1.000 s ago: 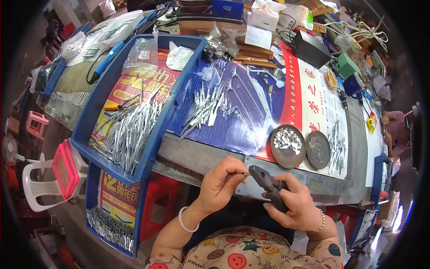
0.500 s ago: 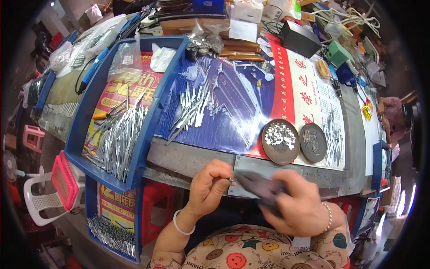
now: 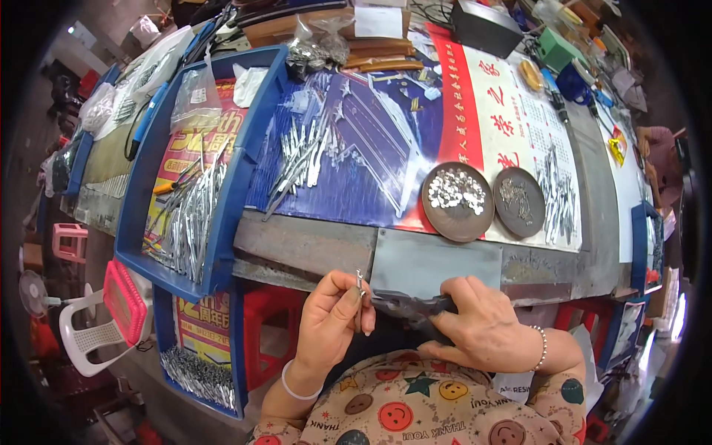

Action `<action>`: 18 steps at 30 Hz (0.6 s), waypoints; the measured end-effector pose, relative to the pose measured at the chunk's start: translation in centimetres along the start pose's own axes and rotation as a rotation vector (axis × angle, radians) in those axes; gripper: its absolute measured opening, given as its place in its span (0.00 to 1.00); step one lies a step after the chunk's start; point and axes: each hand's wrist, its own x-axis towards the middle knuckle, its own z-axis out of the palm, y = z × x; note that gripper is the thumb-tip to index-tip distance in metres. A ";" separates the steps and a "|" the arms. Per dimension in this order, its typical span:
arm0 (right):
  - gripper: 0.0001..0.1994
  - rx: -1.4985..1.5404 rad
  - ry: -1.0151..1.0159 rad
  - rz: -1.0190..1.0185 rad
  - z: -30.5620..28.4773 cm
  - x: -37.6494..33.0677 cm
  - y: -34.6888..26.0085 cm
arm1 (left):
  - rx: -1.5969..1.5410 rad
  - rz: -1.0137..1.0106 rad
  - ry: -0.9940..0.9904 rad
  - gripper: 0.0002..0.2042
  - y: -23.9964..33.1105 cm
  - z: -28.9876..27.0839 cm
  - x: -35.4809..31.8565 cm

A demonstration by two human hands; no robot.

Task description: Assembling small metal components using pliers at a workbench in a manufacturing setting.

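Near the table's front edge, my left hand (image 3: 330,319) pinches a small slim silver metal piece (image 3: 360,282) upright between thumb and fingers. To its right, my right hand (image 3: 482,326) is wrapped around dark pliers (image 3: 411,306), whose jaws point left toward the metal piece. Whether the jaws touch it I cannot tell. Beyond the hands, a brown plate (image 3: 454,228) holds shiny silver discs (image 3: 455,190). Beside it a smaller dark plate (image 3: 528,222) carries tiny metal parts (image 3: 515,194). A heap of silver metal strips (image 3: 302,156) lies on the blue poster (image 3: 371,204).
On the left, a blue tray (image 3: 232,200) holds many metal strips and an orange-handled tool (image 3: 165,188). A second blue tray (image 3: 239,348) with metal pieces stands below it. More strips (image 3: 558,196) lie right of the plates. A black box (image 3: 486,28) stands at the back.
The pliers have come down and toward me, away from my left fingertips. The metal piece now stands upright in my left hand. The whole view has shifted slightly.
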 end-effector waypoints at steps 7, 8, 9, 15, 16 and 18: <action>0.19 -0.068 -0.083 -0.005 0.1 -1.0 0.6 | 0.127 -0.033 0.063 0.05 -0.2 1.1 -0.5; 0.19 -0.063 -0.080 -0.001 0.1 -1.1 0.6 | 0.167 -0.035 0.057 0.05 -0.3 1.1 -0.5; 0.19 -0.074 -0.076 0.001 0.2 -1.2 0.6 | 0.171 -0.040 0.055 0.05 -0.4 1.1 -0.5; 0.17 -0.158 -0.055 0.008 0.9 -1.7 0.9 | 0.244 -0.057 0.062 0.05 -0.7 1.4 -0.3; 0.17 -0.200 -0.060 0.014 1.1 -1.8 1.0 | 0.264 -0.065 0.072 0.04 -0.6 1.6 -0.2; 0.16 -0.211 -0.090 0.011 0.9 -1.9 1.0 | 0.284 -0.076 0.085 0.04 -0.6 1.6 -0.2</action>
